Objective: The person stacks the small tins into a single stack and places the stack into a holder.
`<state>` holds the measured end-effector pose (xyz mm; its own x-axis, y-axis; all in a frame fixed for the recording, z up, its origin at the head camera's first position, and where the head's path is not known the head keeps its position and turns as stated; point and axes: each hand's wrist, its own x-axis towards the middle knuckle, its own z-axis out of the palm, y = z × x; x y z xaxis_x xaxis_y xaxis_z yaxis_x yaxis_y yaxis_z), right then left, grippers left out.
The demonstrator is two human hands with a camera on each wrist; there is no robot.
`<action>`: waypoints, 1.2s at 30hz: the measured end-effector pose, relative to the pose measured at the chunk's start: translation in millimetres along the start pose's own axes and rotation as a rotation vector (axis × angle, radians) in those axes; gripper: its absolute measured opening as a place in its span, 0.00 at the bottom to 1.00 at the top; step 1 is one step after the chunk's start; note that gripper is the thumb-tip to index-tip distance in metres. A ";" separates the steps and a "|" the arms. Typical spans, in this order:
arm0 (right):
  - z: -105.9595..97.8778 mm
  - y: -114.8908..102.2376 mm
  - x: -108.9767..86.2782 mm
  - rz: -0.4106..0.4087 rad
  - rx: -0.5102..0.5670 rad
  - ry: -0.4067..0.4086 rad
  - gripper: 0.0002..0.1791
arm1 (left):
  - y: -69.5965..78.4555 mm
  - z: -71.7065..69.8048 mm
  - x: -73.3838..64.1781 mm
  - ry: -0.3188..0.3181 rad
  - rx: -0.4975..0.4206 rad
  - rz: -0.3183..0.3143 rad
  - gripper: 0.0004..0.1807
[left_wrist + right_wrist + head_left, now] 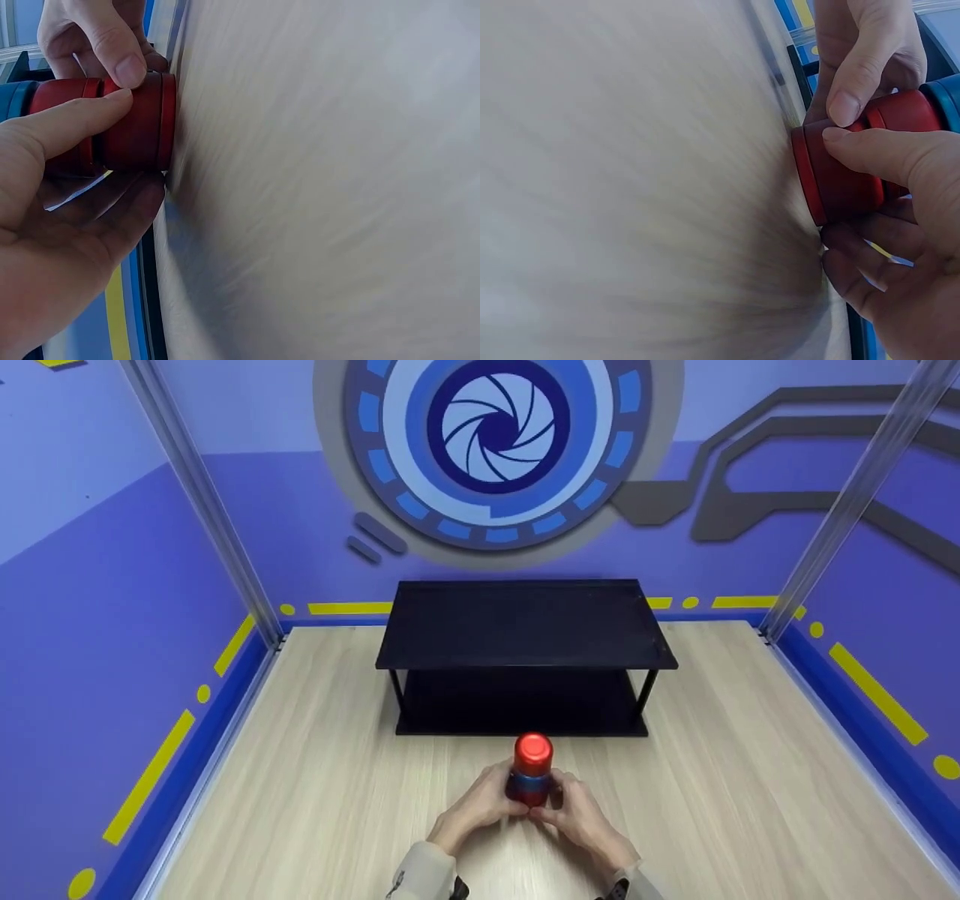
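A shiny red and blue stack (533, 754), which looks like upside-down cups fitted over one another, stands upright on the wooden table just in front of a black shelf. My left hand (482, 796) holds its left side low down, and my right hand (582, 810) holds the right side. Both thumbs meet at the near face of the lowest red cup (139, 142), seen in the left wrist view. Fingers of the right hand (922, 225) curve around the base in the right wrist view. The lowest rim sits right at the tabletop.
A two-tier black shelf (525, 622) stands at the back of the table (315, 780), its lower tier close beyond the stack. Blue printed walls (97, 645) with metal corner posts (202, 502) enclose the table on the left, back and right.
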<state>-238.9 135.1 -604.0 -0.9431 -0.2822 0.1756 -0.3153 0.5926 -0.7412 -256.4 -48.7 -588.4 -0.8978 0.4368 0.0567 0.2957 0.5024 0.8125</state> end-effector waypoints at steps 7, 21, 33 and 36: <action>-0.4 1.8 -1.4 -0.040 -0.011 -0.001 0.31 | -0.2 0.6 -1.1 0.002 0.019 0.008 0.34; 0.0 -1.1 -1.0 -0.013 0.007 -0.011 0.31 | -1.9 1.4 -1.1 0.010 0.046 -0.005 0.31; 0.2 -5.1 0.3 -0.024 0.024 -0.025 0.31 | -0.1 -3.3 -3.5 0.011 0.060 -0.002 0.30; -1.2 -5.6 1.8 -0.043 0.028 -0.031 0.30 | 1.6 -5.6 -3.7 0.015 0.078 -0.001 0.30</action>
<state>-239.0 132.1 -598.7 -0.9249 -0.3306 0.1880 -0.3521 0.5577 -0.7516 -254.4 -53.7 -584.1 -0.9026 0.4254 0.0654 0.3192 0.5597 0.7648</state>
